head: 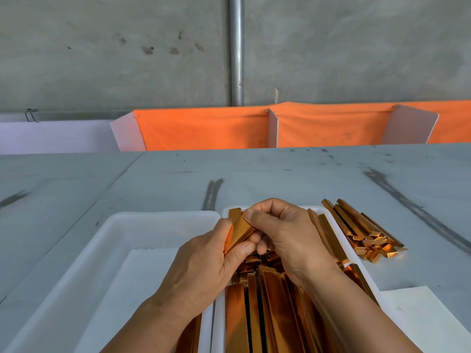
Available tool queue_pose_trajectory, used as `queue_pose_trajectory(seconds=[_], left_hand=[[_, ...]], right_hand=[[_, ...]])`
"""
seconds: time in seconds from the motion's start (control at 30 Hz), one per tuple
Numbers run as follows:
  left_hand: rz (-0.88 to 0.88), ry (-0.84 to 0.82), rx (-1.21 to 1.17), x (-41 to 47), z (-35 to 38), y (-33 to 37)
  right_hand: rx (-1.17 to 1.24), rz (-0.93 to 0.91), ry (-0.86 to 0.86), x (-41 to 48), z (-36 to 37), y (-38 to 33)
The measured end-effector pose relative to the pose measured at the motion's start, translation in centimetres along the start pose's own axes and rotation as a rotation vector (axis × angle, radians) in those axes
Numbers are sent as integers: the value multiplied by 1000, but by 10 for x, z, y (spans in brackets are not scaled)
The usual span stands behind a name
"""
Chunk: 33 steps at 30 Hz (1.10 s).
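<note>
1. The left hand (204,261) gripped the lower end of a copper foil strip (240,231), with its thumb along the near face and its fingers curled behind.
2. The right hand (283,233) pinched the upper end of the same strip between thumb and curled fingers, so both hands were clenched on it and neither was free.
3. The strip sat between the two hands, tilted up toward the right thumb and partly folded along a crease. It was held in the air above the far half of the right tray (219,327).
4. Judging by its look, the strip was thin foil-faced card: very light, stiff along its length, and easy to bend at the scored lines. The glossy face was probably slippery and would dent or crease if squeezed hard.
5. The best hold seemed to be at the ends and edges beside the fold, using fingertip pressure only.
6. Below the hands, the right tray held many more strips (267,301) lying lengthwise.
7. The left tray (119,225) lay just beside it, white inside.
8. A pile (362,233) of folded pieces lay on the table (280,179) just right of the right tray, with a white sheet (420,319) nearer the person.
</note>
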<state>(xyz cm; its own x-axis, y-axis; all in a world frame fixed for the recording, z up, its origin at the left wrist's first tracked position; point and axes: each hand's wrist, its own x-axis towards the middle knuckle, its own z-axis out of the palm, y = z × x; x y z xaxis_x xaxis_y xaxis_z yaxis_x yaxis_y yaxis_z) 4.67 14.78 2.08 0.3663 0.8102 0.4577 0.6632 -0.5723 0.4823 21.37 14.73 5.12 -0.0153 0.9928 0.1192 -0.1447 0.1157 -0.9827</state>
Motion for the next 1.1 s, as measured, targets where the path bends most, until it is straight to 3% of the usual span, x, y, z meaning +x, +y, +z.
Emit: queue_pose_trajectory(seconds=[0.7,1.1], left_hand=[[-3,5,-20,0,1,1],[-34,5,-38,0,-1,0]], right_hand=[[-148,-136,38,-7,2,-1],[-158,-79,1,-9,-2,-7]])
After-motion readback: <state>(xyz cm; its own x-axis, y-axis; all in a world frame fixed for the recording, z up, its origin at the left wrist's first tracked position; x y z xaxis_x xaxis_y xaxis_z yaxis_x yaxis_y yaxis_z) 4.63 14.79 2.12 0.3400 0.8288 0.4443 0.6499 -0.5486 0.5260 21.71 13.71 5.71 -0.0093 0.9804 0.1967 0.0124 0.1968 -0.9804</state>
